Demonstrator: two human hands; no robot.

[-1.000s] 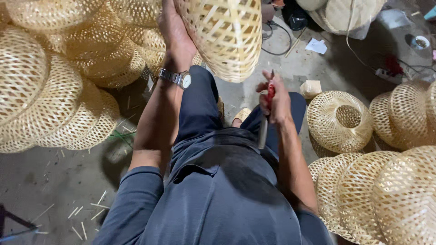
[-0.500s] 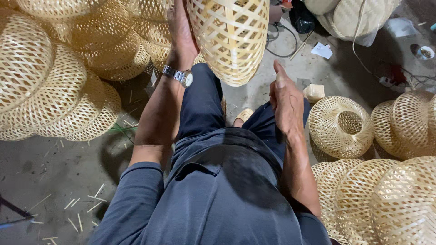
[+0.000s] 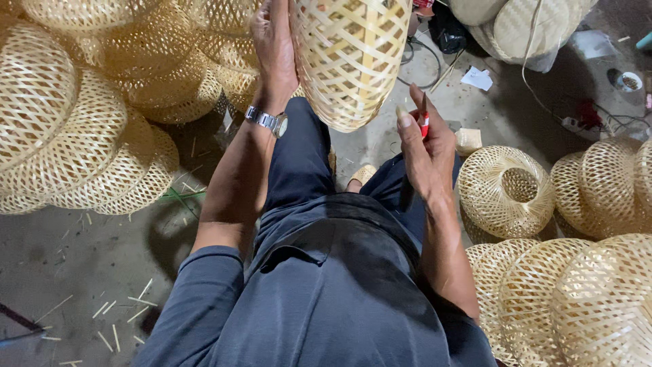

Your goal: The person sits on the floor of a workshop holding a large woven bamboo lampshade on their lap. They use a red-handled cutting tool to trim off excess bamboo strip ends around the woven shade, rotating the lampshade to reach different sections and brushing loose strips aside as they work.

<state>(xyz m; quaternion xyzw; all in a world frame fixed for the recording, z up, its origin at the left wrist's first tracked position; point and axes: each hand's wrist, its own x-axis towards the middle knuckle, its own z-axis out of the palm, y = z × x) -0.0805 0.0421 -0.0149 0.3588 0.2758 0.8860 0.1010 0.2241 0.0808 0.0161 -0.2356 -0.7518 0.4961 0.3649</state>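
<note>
From up here I see the left hand (image 3: 273, 42), a wristwatch (image 3: 268, 121) on its wrist, raised with fingers wrapped round the side of a woven bamboo basket (image 3: 350, 58), holding it up in the air above the knees. The right hand (image 3: 426, 146) sits just below and beside the basket's rounded end, not touching it, fingers curled round a red-handled tool (image 3: 424, 121), though I can't quite tell what kind of tool it is. More baskets (image 3: 75, 129) are piled at left, and another open-topped one (image 3: 506, 191) rests on the floor (image 3: 75, 258) at right.
</note>
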